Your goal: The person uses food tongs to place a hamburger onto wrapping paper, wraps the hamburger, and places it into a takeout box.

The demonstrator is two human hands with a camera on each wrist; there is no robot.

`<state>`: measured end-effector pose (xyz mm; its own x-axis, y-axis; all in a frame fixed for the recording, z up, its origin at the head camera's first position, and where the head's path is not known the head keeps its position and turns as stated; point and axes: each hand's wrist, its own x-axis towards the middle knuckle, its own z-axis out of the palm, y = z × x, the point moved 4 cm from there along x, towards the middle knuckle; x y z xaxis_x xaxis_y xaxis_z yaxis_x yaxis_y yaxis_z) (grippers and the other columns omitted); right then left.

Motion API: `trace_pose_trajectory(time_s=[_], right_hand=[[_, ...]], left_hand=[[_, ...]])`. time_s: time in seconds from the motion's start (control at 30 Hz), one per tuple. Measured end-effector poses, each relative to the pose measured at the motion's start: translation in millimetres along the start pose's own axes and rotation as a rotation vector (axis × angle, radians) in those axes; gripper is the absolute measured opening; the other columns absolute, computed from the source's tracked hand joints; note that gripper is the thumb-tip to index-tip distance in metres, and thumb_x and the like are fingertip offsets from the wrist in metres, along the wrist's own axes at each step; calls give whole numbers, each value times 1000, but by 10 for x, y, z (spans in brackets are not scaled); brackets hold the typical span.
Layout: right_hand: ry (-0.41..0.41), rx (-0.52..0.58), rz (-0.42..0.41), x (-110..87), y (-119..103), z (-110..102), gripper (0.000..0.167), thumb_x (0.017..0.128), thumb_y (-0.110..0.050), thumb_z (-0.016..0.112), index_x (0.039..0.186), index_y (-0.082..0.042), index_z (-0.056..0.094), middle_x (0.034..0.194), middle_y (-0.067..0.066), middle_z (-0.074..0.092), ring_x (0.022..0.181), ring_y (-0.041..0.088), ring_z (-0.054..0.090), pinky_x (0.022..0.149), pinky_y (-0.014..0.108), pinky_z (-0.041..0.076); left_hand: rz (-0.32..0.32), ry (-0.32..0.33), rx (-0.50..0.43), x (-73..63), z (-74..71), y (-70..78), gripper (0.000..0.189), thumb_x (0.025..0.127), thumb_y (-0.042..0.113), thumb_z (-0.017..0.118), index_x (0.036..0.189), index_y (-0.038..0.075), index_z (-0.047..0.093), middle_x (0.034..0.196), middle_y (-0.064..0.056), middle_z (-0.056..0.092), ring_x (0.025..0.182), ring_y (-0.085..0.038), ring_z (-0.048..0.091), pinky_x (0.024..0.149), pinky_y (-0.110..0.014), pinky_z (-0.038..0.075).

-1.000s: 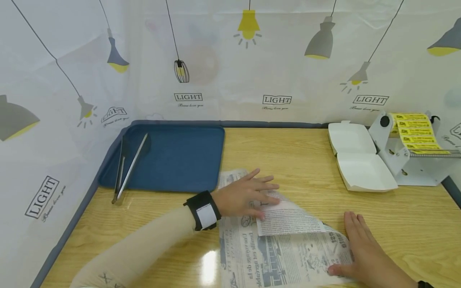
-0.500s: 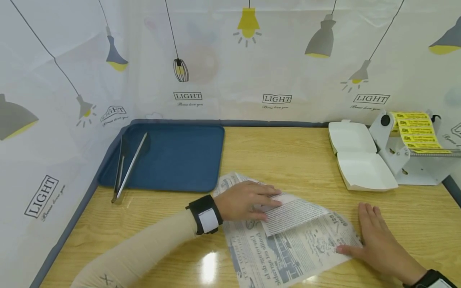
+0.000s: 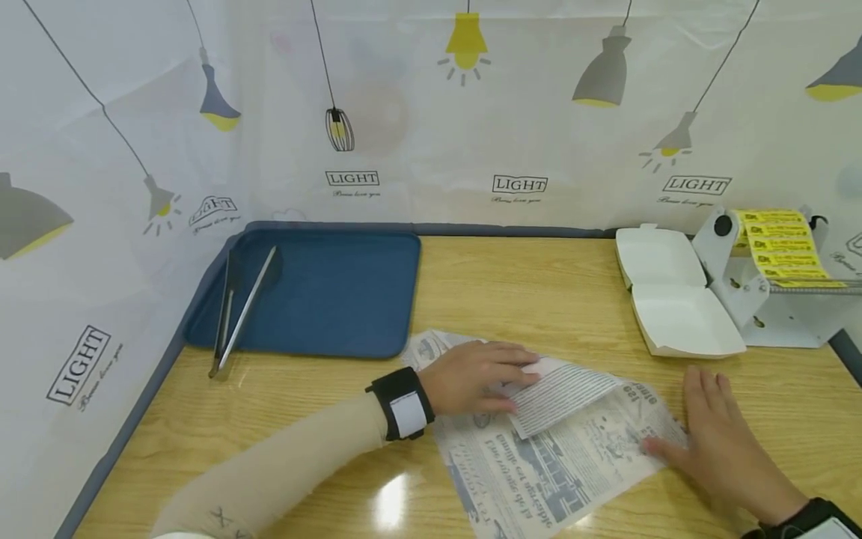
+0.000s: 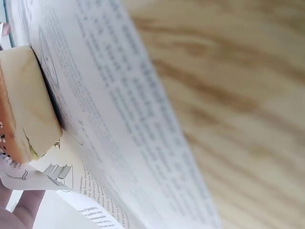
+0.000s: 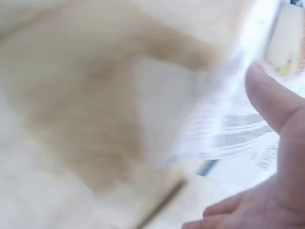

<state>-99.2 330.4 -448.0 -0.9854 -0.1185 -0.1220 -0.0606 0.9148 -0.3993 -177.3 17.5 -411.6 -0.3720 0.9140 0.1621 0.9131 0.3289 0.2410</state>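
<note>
A sheet of newsprint-patterned wrapping paper (image 3: 572, 471) lies turned at an angle on the table, its far part folded back as a flap (image 3: 559, 397). My left hand (image 3: 471, 378) rests over this flap, thumb and bent fingers spanning the burger beneath. The head view hides the burger; the left wrist view shows its pale bun (image 4: 31, 95), with dark seeds on the crust and a bit of green at the side. My right hand (image 3: 720, 449) lies flat with straight fingers, its thumb on the paper's right edge.
A blue tray (image 3: 337, 299) stands at the back left with metal tongs (image 3: 245, 314) leaning across its left side. An opened white takeaway box (image 3: 680, 314) sits at the back right, beside a label dispenser (image 3: 774, 277) with yellow labels. Patterned sheeting (image 3: 417, 157) borders the table.
The paper has turned counterclockwise on the table and its flap lies lower. My left hand's spread fingers have drawn together and bent; my right hand has shifted right and slightly away from me.
</note>
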Motion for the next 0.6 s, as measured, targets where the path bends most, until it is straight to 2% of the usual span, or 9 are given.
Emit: trace_pose_trajectory(time_s=[0.07, 0.13, 0.17, 0.23, 0.3, 0.37, 0.47, 0.53, 0.6], right_hand=[[72, -8, -29, -38, -158, -63, 119, 85, -42, 82, 152, 21, 7, 155, 48, -4, 144, 60, -10, 111, 73, 1], [160, -15, -121, -93, -391, -116, 99, 83, -33, 86, 150, 14, 31, 157, 42, 16, 147, 57, 10, 111, 73, 17], [180, -22, -177, -127, -522, -118, 87, 82, -31, 86, 146, 8, 43, 157, 36, 27, 146, 53, 22, 110, 71, 26], [160, -42, -311, -211, -779, -62, 65, 82, -32, 86, 136, -6, 60, 153, 22, 44, 139, 43, 42, 104, 63, 41], [93, -74, -463, -284, -988, 69, 56, 84, -42, 83, 130, -16, 67, 149, 12, 52, 131, 37, 52, 96, 57, 50], [-16, -95, -566, -342, -1118, 245, 59, 88, -54, 74, 134, -19, 65, 151, 9, 52, 132, 33, 53, 95, 53, 53], [-88, -136, -659, -399, -1178, 465, 69, 92, -65, 59, 142, -17, 60, 153, 11, 50, 134, 33, 51, 97, 51, 52], [-86, -135, -677, -413, -1155, 563, 69, 93, -66, 56, 143, -18, 60, 153, 12, 50, 135, 33, 50, 112, 36, 41], [-55, -132, -688, -425, -1117, 615, 67, 94, -64, 57, 143, -19, 60, 152, 12, 50, 136, 32, 50, 120, 22, 22]], left_hand=[[-13, -9, 6, 40, 8, 12, 53, 93, 40, 73, 141, 18, 63, 153, -3, 50, 143, -18, 43, 114, -31, 38], [-23, -11, 11, 77, 8, 25, 54, 93, 41, 73, 141, 18, 63, 154, -2, 50, 143, -17, 44, 116, -30, 36], [-26, -7, 12, 91, 3, 34, 53, 93, 40, 73, 140, 17, 63, 153, -3, 50, 142, -18, 44, 116, -30, 35], [-31, -1, 12, 112, -1, 43, 53, 93, 40, 74, 140, 17, 63, 153, -3, 51, 141, -18, 45, 117, -29, 33], [-38, 5, 7, 121, -1, 42, 52, 94, 40, 74, 139, 16, 63, 152, -3, 51, 140, -18, 46, 117, -29, 33], [-42, 8, 1, 121, 3, 35, 52, 93, 39, 74, 138, 16, 64, 152, -3, 52, 140, -19, 47, 117, -29, 34], [-44, 9, -9, 113, 20, 18, 52, 93, 40, 74, 139, 17, 63, 152, -3, 51, 140, -19, 46, 116, -30, 35], [-42, 12, -15, 106, 28, 10, 52, 93, 40, 74, 139, 17, 63, 152, -3, 51, 140, -19, 46, 115, -31, 37], [-38, 15, -17, 100, 32, 6, 52, 94, 40, 74, 139, 17, 63, 152, -3, 51, 140, -19, 46, 114, -32, 39]])
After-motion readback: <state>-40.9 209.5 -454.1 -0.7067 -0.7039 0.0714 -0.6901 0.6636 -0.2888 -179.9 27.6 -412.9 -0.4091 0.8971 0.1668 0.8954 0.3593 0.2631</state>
